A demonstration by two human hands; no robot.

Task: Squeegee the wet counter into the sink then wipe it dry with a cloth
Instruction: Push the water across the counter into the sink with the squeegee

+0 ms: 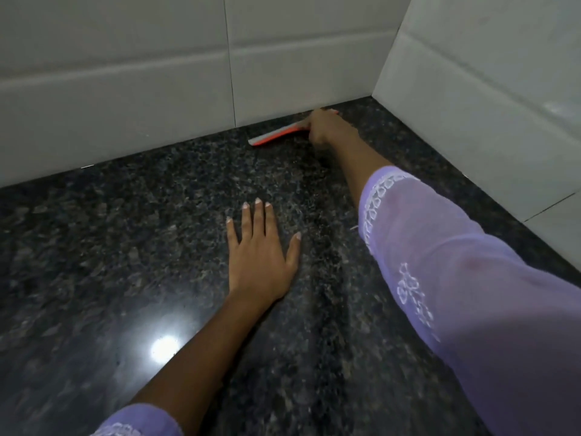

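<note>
Counter: dark speckled granite, glossy; a bright lamp glare near the bottom left. Whether it is wet cannot be told from the sheen.

Walls: pale grey tile behind, meeting a second tiled wall on the right to form a corner. Thin dark grout lines run up both.

Squeegee: orange with a grey blade edge, lying low on the counter close against the back wall, near the corner.

Right hand: reached far forward, fingers curled round the squeegee's right end. Lilac sleeve with white embroidery covers the forearm.

Left hand: flat on the counter, palm down, fingers straight and slightly spread, holding nothing. Well apart from the squeegee.
</note>
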